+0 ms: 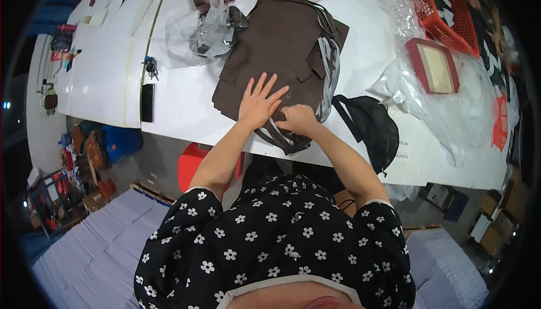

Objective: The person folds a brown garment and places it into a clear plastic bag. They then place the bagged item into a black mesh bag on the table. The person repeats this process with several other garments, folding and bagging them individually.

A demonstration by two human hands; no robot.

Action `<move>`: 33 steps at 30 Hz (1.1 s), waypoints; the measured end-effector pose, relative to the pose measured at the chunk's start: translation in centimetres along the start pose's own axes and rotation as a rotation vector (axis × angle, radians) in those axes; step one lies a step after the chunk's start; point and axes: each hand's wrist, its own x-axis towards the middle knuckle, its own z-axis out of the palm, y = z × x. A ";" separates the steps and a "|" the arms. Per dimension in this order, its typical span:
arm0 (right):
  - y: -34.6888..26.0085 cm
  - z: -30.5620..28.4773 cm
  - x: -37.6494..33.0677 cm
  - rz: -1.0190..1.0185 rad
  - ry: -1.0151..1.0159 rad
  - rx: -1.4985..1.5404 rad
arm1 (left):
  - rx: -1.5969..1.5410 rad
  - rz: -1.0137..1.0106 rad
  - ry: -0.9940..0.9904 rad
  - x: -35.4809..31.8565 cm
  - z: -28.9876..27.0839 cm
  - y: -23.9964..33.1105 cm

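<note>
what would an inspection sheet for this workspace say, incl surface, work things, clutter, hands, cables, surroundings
surface: white table, crowded toward the right
work things: dark brown stack, grey strips along its right side
clutter: black pouch, phone, red basket
hands: left hand spread flat on the stack; right hand curled near its lower edge, grip unclear
cables: none clearly identifiable
surroundings: red seat, cardboard boxes

1. Left hand [258, 108]: palm down, fingers spread, pointing toward far edge of worktop [189, 98].
2. Right hand [300, 120]: just beside it, close to near edge; fingers curled, grip unclear.
3. Forearms [350, 163]: bare, converging across near edge.
</note>
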 end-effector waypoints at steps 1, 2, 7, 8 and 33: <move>-0.3 0.1 -0.4 -0.048 0.054 -0.014 | 0.011 0.002 0.003 -0.1 0.0 0.0; -0.5 0.2 -0.9 -0.095 0.108 -0.027 | 0.022 0.003 0.005 -0.2 0.0 0.0; -0.2 0.4 -1.8 -0.261 0.255 -0.129 | 0.011 -0.006 -0.003 0.0 0.2 0.8; -0.3 0.2 -2.1 -0.269 0.248 -0.138 | 0.006 -0.012 0.002 0.0 0.4 1.1; -5.9 0.8 -10.4 -0.598 0.209 -0.022 | 0.110 -0.033 -0.011 -0.1 1.1 1.5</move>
